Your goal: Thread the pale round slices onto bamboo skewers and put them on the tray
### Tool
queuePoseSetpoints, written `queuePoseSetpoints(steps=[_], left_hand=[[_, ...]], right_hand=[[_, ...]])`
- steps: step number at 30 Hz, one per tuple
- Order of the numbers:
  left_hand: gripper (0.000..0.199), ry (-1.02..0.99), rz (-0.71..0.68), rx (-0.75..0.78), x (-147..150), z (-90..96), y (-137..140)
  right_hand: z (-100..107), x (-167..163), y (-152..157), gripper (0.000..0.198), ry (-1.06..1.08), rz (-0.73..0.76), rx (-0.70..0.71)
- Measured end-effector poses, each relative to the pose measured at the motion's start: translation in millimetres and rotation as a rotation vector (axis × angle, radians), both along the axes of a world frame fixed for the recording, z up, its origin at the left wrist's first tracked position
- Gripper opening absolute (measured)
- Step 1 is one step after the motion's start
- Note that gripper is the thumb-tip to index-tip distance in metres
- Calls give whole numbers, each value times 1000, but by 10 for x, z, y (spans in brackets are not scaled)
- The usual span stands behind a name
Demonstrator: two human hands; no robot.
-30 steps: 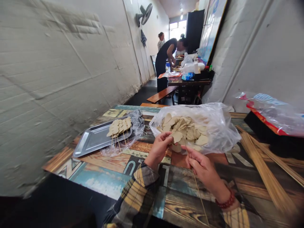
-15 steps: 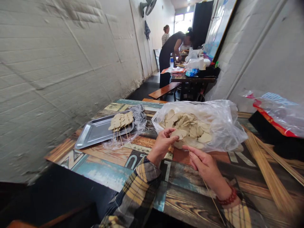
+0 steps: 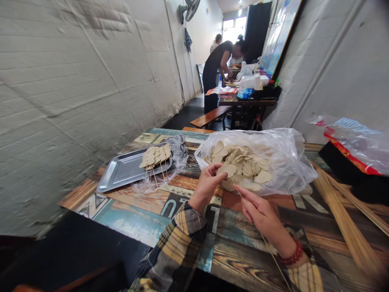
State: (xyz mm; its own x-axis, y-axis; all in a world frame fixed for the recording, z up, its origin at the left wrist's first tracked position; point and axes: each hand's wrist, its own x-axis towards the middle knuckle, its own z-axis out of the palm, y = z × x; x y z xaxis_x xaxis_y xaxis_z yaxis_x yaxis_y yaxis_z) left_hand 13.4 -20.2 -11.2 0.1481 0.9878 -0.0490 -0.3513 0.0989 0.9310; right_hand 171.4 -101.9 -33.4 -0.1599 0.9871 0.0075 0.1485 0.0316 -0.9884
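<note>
Between thumb and fingers, my left hand (image 3: pixel 209 181) pinches a flat, beige oval slice (image 3: pixel 227 171). My right hand (image 3: pixel 258 210) is closed on a thin wooden skewer (image 3: pixel 269 245), whose tip meets the slice's lower edge; whether it has gone in I cannot tell. Just behind both hands lies an open clear plastic bag (image 3: pixel 282 150) heaped with similar beige slices (image 3: pixel 240 156). Off to the left, a metal tray (image 3: pixel 121 172) carries several skewers threaded with slices (image 3: pixel 156 155), their sticks poking over its near edge.
A bundle of bare skewers (image 3: pixel 343 219) lies at the right, near a black container (image 3: pixel 340 158) and a red-and-clear package (image 3: pixel 358 142). Crumpled plastic (image 3: pixel 178 152) sits by the tray. Farther back, a person (image 3: pixel 217 69) bends over another table, with a bench (image 3: pixel 209 116) in front.
The skewer tip has moved up and left to the edge of the slice in my left hand. The left hand has barely moved.
</note>
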Motion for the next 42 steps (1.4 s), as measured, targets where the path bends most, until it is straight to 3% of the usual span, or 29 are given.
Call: queuePoseSetpoints(steps=[15,22,36,42], left_hand=[[31,58,22,59,24,-22,-4],[23,285,88,199,17,-136,38],[18,533,113,374,16,-109,20],[16,556,92,404,12,-145,37]], right_hand=[[1,-11,20,59,13,-6,-54],[-59,-16,42,58,44,-21,-66],[-136,7,92,50,-16,-25,8],[-175,29,125,39,-45,-91,177]])
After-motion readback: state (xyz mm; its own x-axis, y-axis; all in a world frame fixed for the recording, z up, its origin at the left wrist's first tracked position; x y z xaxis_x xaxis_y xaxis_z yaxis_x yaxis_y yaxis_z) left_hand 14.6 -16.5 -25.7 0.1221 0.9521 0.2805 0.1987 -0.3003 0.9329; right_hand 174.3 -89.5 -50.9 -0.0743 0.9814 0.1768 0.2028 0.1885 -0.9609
